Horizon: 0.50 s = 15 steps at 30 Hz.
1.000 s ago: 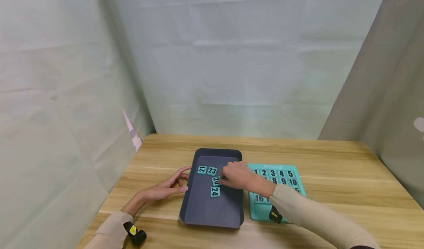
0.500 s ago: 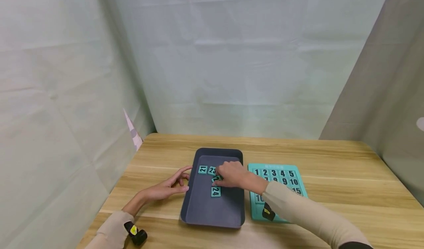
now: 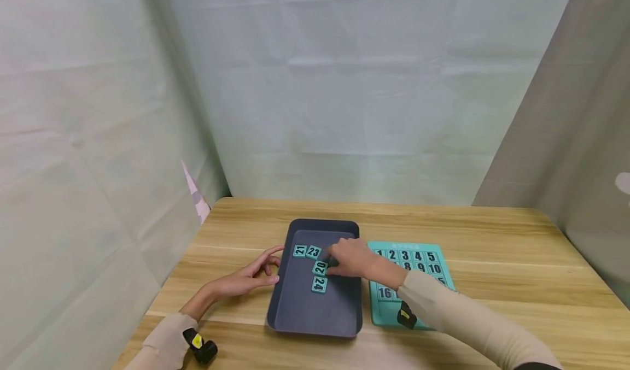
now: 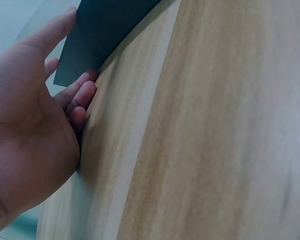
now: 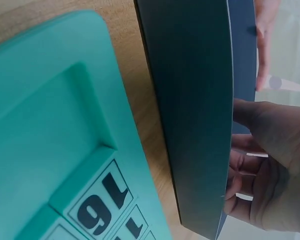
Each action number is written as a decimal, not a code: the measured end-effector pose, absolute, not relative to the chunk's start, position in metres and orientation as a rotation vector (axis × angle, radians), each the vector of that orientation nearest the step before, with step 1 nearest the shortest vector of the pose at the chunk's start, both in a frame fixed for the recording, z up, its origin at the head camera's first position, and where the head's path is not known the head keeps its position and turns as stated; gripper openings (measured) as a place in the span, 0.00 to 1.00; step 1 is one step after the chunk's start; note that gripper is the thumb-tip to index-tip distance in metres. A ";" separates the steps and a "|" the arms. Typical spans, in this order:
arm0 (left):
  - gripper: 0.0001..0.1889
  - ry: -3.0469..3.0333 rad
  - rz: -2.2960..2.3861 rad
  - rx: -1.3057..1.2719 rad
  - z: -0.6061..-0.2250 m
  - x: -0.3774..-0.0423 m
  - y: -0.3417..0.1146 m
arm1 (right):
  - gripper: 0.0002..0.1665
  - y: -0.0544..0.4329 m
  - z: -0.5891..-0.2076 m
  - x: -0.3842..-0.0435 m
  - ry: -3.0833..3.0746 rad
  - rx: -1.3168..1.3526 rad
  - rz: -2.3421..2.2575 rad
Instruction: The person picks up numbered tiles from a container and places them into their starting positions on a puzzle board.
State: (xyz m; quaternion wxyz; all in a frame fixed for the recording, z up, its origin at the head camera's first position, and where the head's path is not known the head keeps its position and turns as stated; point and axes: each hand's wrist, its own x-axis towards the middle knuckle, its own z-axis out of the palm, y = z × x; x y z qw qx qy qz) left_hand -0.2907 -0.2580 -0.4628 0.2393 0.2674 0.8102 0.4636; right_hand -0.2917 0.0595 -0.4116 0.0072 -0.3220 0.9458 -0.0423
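Observation:
In the head view, a dark tray [image 3: 320, 318] holds several teal number tiles: tile 21 [image 3: 299, 251], tile 23 [image 3: 313, 252], tile 20 [image 3: 320, 268] and tile 24 [image 3: 319, 285]. My right hand [image 3: 353, 258] reaches in over the right wall, thumb tip at the right edge of tile 20, index finger blurred just above it. From the right wrist view, the tray wall hides those fingertips. Beside the tray's left wall lies my left hand [image 3: 246, 279], thumb and index fingertips against that wall, the other fingers loosely bent near the wooden table [image 4: 205, 125].
A teal number board [image 3: 389, 316] with rows of numbered tiles sits close to the right of the tray, partly under my right forearm. Its tile 16 [image 5: 101, 200] shows large in the right wrist view. Pale cloth [image 3: 344, 86] hangs behind the table.
Tile 20 has turned straighter and lies just above tile 24. My right fingers moved left over it, then drew back a little to the right. The left hand has stayed put.

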 end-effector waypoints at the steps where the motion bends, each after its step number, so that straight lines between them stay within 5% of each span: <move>1: 0.37 2.216 1.272 0.731 -0.463 -0.291 -0.258 | 0.21 0.059 -0.412 -0.292 2.950 -1.009 -0.138; 15: 0.38 2.218 1.259 0.695 -0.463 -0.292 -0.258 | 0.23 0.057 -0.412 -0.299 2.807 -1.148 -0.222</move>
